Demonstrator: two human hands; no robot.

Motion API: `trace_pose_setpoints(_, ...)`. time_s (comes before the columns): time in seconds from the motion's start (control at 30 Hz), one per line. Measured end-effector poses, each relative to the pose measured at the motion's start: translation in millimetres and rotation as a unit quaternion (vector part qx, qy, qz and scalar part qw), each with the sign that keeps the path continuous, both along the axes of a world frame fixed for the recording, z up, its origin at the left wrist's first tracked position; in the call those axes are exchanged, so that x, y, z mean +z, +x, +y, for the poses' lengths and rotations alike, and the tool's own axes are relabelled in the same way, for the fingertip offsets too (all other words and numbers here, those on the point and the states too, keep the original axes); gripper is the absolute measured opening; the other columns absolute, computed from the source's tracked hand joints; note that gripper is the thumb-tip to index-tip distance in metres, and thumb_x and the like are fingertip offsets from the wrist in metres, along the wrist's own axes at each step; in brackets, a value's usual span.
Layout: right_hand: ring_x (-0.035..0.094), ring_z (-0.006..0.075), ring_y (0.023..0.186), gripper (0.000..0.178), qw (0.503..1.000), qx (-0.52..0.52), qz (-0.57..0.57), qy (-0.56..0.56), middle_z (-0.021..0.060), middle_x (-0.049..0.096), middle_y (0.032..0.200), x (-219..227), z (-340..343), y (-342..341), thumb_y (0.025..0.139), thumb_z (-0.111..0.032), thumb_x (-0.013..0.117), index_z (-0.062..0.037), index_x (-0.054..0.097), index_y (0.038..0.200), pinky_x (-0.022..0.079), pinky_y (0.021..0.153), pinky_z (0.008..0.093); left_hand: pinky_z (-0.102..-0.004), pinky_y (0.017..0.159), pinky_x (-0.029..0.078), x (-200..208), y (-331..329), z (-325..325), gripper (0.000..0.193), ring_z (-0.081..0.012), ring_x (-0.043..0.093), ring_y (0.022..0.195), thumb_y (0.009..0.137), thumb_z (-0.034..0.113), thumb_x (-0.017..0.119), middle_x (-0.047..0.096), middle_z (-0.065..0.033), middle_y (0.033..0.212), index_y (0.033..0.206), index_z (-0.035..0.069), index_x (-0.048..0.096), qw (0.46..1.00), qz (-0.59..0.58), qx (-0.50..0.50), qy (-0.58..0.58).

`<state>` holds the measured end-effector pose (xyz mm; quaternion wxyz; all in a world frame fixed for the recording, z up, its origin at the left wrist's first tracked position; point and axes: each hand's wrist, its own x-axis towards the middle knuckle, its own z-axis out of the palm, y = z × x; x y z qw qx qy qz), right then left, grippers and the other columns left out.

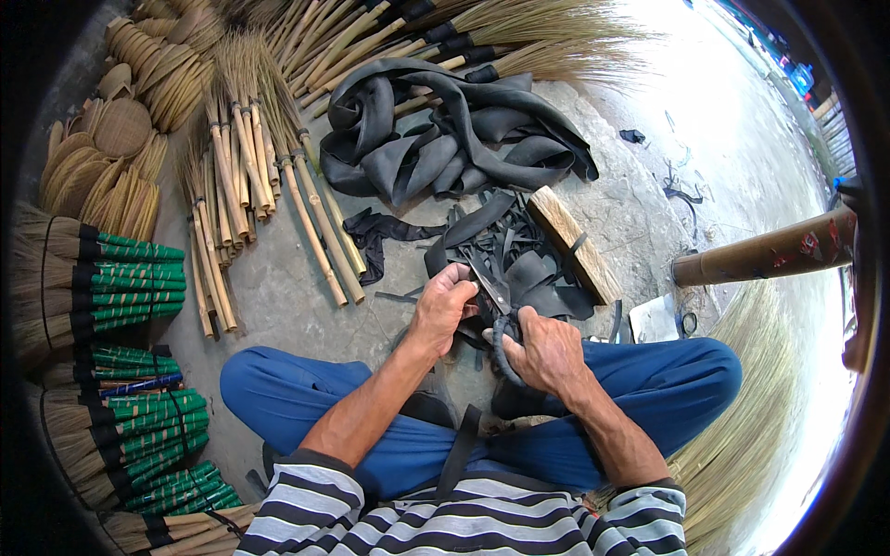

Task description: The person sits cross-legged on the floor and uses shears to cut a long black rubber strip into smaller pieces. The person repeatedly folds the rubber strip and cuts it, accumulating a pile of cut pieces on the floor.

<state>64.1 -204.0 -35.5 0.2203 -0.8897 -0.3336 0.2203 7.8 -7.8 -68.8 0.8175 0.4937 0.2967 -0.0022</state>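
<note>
My right hand [547, 350] is closed around the wrapped handles of a pair of scissors [493, 291]. The metal blades point up and to the left, past the fingertips of my left hand [443, 310]. That left hand is closed in a pinch on a black rubber strip [478, 321], partly hidden by the fingers and blades. Just beyond both hands lies a heap of cut black rubber strips [505, 232]. A wooden block [575, 246] with a dark band around it rests against the heap's right side.
Farther off sits a large tangle of black rubber sheeting [399, 171]. Bamboo-handled brooms [320, 227] lie to the left and back. Green-handled brush bundles [139, 278] and woven discs [120, 130] line the left. A brown pole [760, 246] and loose straw [742, 398] are at the right.
</note>
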Motion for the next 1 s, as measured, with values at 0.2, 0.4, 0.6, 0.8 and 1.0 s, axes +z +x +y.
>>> trace_pose_setpoints(0.2,0.070,0.0464,0.071,0.048,1.000,0.002,-0.013,0.001,0.0244,0.067,0.071,-3,-1,-2,0.096,-0.046,0.070,-0.0003,0.056,0.088,0.054,0.064,0.0554,-0.0295,0.081,0.054,-6,1,2,0.011,-0.0089,0.068,0.086,0.100,0.013,0.059,0.072,0.0001,0.097,0.108,0.010,0.064,1.000,0.011,0.007,-0.014)
trace_pose_setpoints(0.4,0.068,0.0476,0.074,0.037,0.996,-0.038,-0.061,0.049,0.0245,0.066,0.075,13,1,6,0.094,-0.033,0.073,-0.0017,0.054,0.092,0.053,0.067,0.0561,-0.0201,0.071,0.048,-7,8,5,0.005,-0.0043,0.057,0.075,0.098,0.012,0.067,0.064,0.0053,0.087,0.103,0.009,0.068,0.997,0.003,0.036,0.067)
trace_pose_setpoints(0.6,0.065,0.0446,0.072,0.037,0.988,-0.091,-0.094,0.079,0.0227,0.061,0.074,73,-23,31,0.096,-0.032,0.073,-0.0014,0.053,0.092,0.049,0.066,0.0515,-0.0215,0.080,0.051,26,21,6,0.022,-0.0054,0.059,0.087,0.101,0.006,0.065,0.065,0.0017,0.098,0.122,0.003,0.066,0.952,-0.231,0.074,0.185)
trace_pose_setpoints(0.8,0.061,0.0225,0.065,0.024,0.966,-0.195,-0.056,0.159,0.0112,0.059,0.071,140,-69,57,0.095,-0.021,0.072,-0.0029,0.056,0.093,0.045,0.062,0.0427,-0.0284,0.091,0.054,8,19,15,0.035,-0.0113,0.065,0.095,0.103,0.006,0.062,0.071,-0.0084,0.112,0.138,0.003,0.058,0.974,-0.130,0.019,0.185)
trace_pose_setpoints(1.0,0.045,0.0059,0.058,0.054,0.889,-0.346,0.006,0.301,-0.0044,0.048,0.067,162,-93,74,0.107,-0.060,0.057,-0.0107,0.059,0.084,0.033,0.050,0.0256,-0.0363,0.083,0.056,-88,-16,17,0.028,-0.0215,0.071,0.090,0.097,0.016,0.066,0.075,-0.0095,0.099,0.121,0.002,0.069,0.916,0.072,-0.165,0.359)
